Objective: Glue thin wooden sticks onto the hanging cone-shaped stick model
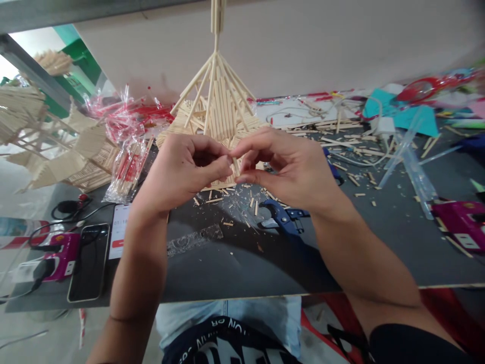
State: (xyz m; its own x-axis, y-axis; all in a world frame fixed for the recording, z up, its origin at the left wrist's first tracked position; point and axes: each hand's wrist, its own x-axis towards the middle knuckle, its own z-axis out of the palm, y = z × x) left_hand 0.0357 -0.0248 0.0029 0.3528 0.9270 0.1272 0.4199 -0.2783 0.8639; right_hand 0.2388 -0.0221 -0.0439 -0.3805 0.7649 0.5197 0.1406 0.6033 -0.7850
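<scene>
In front of the lower part of a roofed model made of thin wooden sticks (223,108), my two hands meet at the fingertips. My left hand (182,169) is closed in a pinch, and what lies between its thumb and forefinger is hidden. The fingers of my right hand (286,167) are pinched too, around a short wooden stick (236,168) that shows in part. Radiating sticks form the model's pointed roof, topped by a tall spire. On the dark table below my right hand lies a blue-handled cutter (282,217), with stick offcuts scattered around it.
A clear plastic strip (195,240), a black phone (89,263), a lit phone (118,230) and a purple power strip (64,258) lie on the left. Another stick model (64,151) stands beyond. Glue sticks (415,172) and a second purple power strip (460,225) are at right.
</scene>
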